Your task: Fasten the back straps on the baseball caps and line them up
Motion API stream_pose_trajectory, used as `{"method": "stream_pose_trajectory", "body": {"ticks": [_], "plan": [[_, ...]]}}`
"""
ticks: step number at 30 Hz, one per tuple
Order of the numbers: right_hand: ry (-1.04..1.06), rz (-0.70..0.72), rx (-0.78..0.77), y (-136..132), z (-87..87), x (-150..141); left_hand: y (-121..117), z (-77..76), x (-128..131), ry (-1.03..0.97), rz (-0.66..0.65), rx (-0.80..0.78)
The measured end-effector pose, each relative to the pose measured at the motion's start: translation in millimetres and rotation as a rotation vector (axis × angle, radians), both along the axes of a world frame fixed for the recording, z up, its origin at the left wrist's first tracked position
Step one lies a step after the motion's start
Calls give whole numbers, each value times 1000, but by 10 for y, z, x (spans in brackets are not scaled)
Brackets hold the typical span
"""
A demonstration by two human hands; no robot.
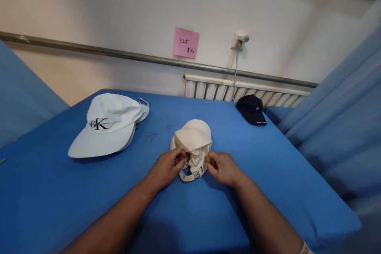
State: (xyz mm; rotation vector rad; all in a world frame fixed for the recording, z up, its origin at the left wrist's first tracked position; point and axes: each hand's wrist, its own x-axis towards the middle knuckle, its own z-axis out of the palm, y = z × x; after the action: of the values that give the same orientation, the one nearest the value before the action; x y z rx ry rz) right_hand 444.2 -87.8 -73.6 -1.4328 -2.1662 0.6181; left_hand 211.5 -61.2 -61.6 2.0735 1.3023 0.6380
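Cream cap found at the middle of the blue tabletop, its strap and metal buckle on the near side. Left hand: fingers closed in a pinch on the cap's left edge. Right hand: fingers curled in, pinching its right edge. White cap lies to the left, brim towards near left. Dark cap sits at the far right. Pink note fixed to the far wall.

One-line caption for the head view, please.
Left hand and right hand hold a cream cap on a blue surface, white cap left, dark cap right.
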Motion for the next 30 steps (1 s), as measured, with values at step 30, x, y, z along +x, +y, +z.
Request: {"method": "stream_pose_trajectory", "body": {"ticks": [30], "plan": [[483,-143,92,7,-152,-280,-28,14,38,84,116,335]]}}
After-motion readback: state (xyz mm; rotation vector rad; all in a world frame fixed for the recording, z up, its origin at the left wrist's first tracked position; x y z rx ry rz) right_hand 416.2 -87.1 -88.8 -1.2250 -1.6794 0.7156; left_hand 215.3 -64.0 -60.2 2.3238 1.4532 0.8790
